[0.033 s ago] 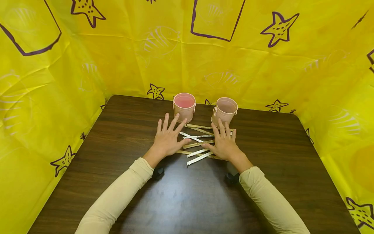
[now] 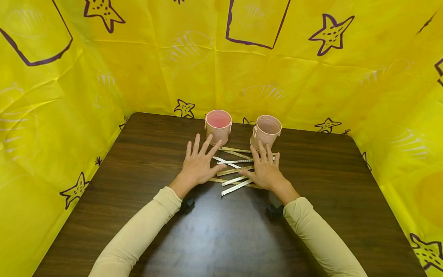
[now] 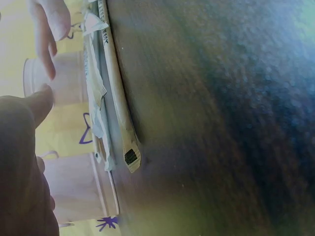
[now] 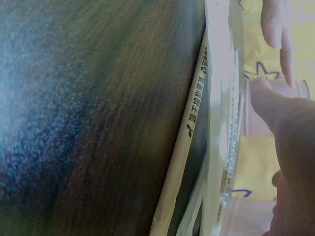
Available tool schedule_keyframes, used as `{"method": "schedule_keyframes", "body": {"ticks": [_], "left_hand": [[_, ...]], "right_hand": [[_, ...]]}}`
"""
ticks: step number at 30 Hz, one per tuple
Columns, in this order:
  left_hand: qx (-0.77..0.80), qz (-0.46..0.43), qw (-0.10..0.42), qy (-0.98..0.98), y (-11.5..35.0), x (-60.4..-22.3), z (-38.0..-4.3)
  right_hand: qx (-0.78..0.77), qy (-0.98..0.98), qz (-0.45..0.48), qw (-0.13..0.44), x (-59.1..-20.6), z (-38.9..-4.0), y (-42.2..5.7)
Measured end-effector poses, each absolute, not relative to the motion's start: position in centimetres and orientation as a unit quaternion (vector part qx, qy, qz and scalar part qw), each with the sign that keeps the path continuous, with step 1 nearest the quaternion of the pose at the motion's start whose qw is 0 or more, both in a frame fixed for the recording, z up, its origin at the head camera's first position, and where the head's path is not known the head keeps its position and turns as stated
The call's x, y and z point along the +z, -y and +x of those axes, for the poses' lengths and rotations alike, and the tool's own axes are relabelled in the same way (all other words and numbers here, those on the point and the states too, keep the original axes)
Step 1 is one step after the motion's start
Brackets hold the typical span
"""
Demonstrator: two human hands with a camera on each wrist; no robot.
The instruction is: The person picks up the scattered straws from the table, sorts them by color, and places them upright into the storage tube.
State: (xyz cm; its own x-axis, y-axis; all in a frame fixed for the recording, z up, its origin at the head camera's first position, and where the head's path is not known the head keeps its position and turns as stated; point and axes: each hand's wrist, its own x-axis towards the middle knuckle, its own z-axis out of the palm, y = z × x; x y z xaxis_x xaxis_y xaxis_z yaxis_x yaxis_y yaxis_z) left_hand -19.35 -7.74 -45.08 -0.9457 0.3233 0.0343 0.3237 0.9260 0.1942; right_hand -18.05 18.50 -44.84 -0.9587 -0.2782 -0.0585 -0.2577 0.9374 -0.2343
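Observation:
Several paper-wrapped straws lie crossed in a loose pile on the dark table. Some wrappers are white (image 2: 238, 186), others are brown (image 2: 228, 172) with dark print. My left hand (image 2: 199, 167), palm down with fingers spread, is at the left ends of the pile. Over the right part of the pile, my right hand (image 2: 265, 169) also has its fingers extended and hides some straw ends. Both hands hold nothing. A brown straw (image 3: 117, 88) lies nearest the camera in the left wrist view; printed characters show on a brown straw (image 4: 184, 142) in the right wrist view.
Just beyond the left fingertips stands a pink bucket (image 2: 219, 134) with small side handles. A second pink bucket (image 2: 265, 135) stands behind the right hand. The table (image 2: 207, 238) is bounded at the back and sides by a yellow printed cloth (image 2: 138, 77).

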Motion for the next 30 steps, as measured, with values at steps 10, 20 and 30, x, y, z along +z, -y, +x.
{"method": "schedule_keyframes", "body": {"ticks": [10,20,30], "left_hand": [[-0.139,-0.173,0.059,0.973,8.2,-44.7,-20.0],[-0.195,-0.156,0.146,0.957,8.6,-42.0,-21.5],[-0.238,-0.160,0.173,0.942,9.2,-39.6,-23.3]], "right_hand": [[-0.130,-0.978,-0.164,0.024,-45.0,-18.2,-18.5],[-0.158,-0.966,-0.200,-0.041,-44.9,-18.2,-18.3],[-0.162,-0.951,-0.233,-0.120,-45.5,-18.0,-18.2]]}}
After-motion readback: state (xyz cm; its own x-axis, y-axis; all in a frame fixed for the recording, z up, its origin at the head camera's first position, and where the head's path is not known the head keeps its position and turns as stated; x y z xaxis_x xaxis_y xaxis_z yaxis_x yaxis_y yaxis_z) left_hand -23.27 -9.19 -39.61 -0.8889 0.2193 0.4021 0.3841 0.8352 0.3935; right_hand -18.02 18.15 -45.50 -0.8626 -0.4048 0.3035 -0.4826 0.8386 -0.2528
